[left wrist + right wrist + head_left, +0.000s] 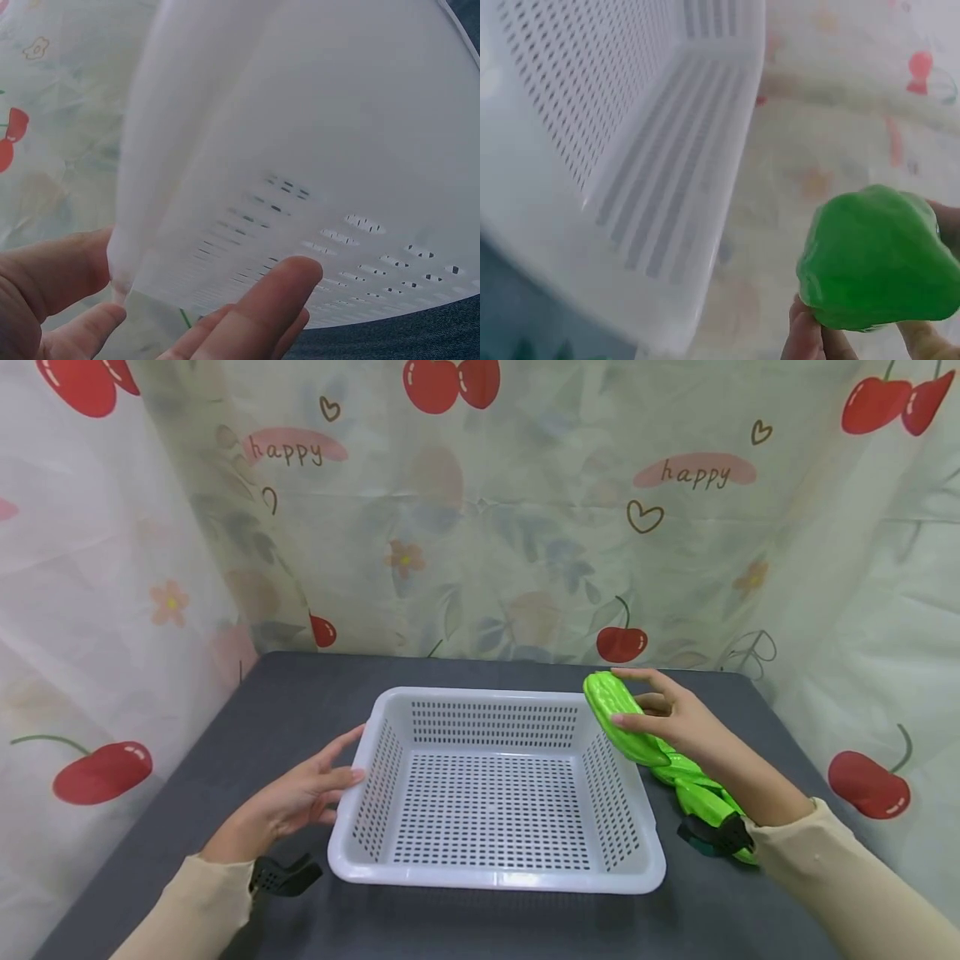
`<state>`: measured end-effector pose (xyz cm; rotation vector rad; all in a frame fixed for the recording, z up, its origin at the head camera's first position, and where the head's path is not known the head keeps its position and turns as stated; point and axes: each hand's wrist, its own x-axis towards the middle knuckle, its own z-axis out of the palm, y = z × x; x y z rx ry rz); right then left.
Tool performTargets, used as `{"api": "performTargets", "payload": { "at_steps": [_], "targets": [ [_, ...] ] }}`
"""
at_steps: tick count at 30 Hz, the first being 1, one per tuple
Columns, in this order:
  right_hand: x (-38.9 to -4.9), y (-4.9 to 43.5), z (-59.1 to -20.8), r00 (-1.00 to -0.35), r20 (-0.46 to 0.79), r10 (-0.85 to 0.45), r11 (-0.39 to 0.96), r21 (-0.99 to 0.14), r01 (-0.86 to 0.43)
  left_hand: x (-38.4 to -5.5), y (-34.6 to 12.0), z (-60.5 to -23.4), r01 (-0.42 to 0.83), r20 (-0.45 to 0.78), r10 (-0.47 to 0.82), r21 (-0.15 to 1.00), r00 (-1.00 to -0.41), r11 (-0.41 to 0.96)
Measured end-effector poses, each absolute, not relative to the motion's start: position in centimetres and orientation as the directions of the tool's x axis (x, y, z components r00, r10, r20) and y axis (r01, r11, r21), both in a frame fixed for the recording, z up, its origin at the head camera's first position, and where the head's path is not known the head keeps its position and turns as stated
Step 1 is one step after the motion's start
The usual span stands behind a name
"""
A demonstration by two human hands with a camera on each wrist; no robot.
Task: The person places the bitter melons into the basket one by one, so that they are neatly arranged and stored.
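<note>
A white perforated plastic basket (491,810) stands in the middle of the dark table, with nothing inside it. My left hand (307,793) holds the basket's left rim; in the left wrist view, fingers (281,292) lie along the outer wall. Above the basket's right rim, my right hand (671,714) grips a bright green, bumpy bitter melon (618,718) between thumb and fingers. The right wrist view shows the rounded end of the bitter melon (877,259) beside the basket wall (682,157). More green vegetables (701,797) lie right of the basket, partly hidden by the right arm.
The dark tabletop (300,710) extends around the basket on all sides. A pale curtain (480,585) printed with cherries and hearts encloses the back and both sides. Each wrist wears a black camera strap, such as the left strap (285,875).
</note>
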<state>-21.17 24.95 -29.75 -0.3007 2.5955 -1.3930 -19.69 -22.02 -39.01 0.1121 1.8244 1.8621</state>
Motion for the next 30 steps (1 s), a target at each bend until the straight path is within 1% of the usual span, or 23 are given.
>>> {"api": "performTargets", "payload": {
  "at_steps": [5,11,15,23,30],
  "targets": [
    [-21.8,22.5,-29.7,-0.945,-0.072,-0.32,0.439,-0.895,-0.08,-19.7,-22.0,-39.1,-0.304,-0.298,0.414,0.951,-0.86,0.054],
    [-21.9,19.4,-29.6,-0.909,-0.108,-0.403,0.317,-0.948,-0.029,-19.7,-21.9,-39.2,-0.311,-0.31,0.399,0.948,-0.863,0.063],
    [-22.0,17.2,-29.9,-0.887,-0.13,-0.443,0.268,-0.963,0.007,-19.8,-22.0,-39.2,-0.31,-0.308,0.402,0.949,-0.862,0.063],
    [-23.3,13.4,-32.1,-0.885,-0.218,-0.411,0.25,-0.961,0.12,-19.8,-22.0,-39.2,-0.307,-0.305,0.408,0.95,-0.86,0.063],
    [-24.5,10.6,-34.7,-0.897,-0.287,-0.336,0.296,-0.936,0.188,-20.0,-21.9,-39.4,-0.316,-0.313,0.4,0.947,-0.862,0.06]
  ]
}}
